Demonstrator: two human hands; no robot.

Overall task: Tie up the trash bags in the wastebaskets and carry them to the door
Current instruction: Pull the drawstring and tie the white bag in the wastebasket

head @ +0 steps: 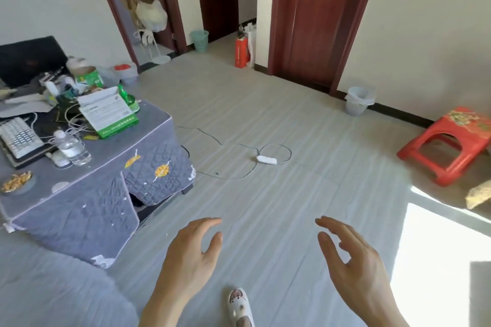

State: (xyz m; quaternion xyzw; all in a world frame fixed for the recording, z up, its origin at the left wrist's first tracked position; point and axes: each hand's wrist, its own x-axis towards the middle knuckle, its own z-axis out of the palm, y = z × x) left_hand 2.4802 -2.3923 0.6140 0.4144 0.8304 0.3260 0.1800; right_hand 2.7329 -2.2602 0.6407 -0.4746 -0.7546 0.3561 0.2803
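A pale grey wastebasket (359, 101) lined with a translucent white bag stands against the right wall beside a dark red door (322, 18). A green mesh wastebasket (200, 40) stands farther off by the hallway doorway. A third basket (125, 73) with a bag and red contents sits behind the table. My left hand (192, 257) and my right hand (350, 260) hover low in front of me, palms facing each other, fingers apart, holding nothing. Both are far from every basket.
A low table under a grey quilted cover (87, 194) at left carries a keyboard, bottle, boxes and clutter. A white power strip (267, 160) and its cable lie mid-floor. A red plastic stool (449, 146) stands at right. My slippered foot (239, 305) shows below.
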